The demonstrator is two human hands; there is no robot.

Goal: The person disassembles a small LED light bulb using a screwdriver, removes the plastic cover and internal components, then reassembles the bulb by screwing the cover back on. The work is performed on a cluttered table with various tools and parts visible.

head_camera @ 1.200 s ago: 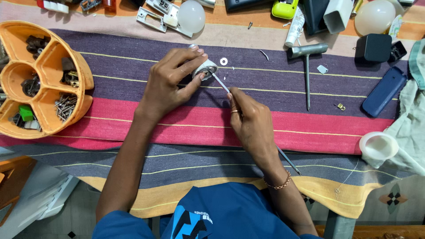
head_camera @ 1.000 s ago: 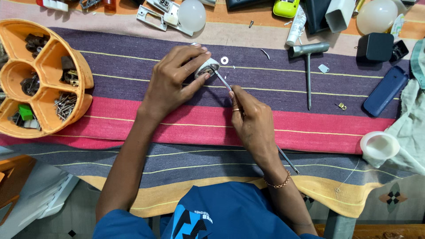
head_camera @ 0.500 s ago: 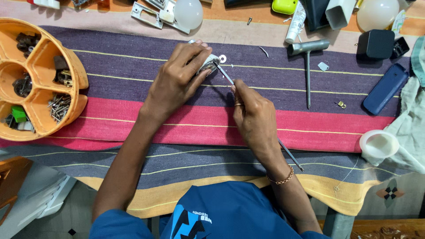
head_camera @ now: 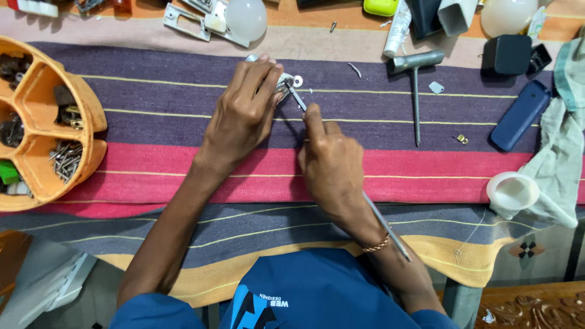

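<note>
My left hand [head_camera: 247,109] presses a small metal part [head_camera: 285,82] down on the striped cloth [head_camera: 152,109], fingers curled over it. My right hand [head_camera: 332,161] grips a long thin metal tool [head_camera: 297,97] like a pen. Its tip touches the part under my left fingers, and its rear end sticks out past my wrist [head_camera: 390,234]. A small white washer [head_camera: 298,80] lies right beside the part.
An orange divided tray [head_camera: 91,116] with screws and bits stands at the left. A T-shaped socket wrench [head_camera: 415,91], a blue phone [head_camera: 521,116], a black box [head_camera: 506,55], a white cup [head_camera: 512,192], a cloth rag [head_camera: 563,152] and bulbs [head_camera: 245,18] lie around the far and right side.
Both hands and the part have shifted a little farther from me on the cloth. The tool stays in my right hand with its tip on the part.
</note>
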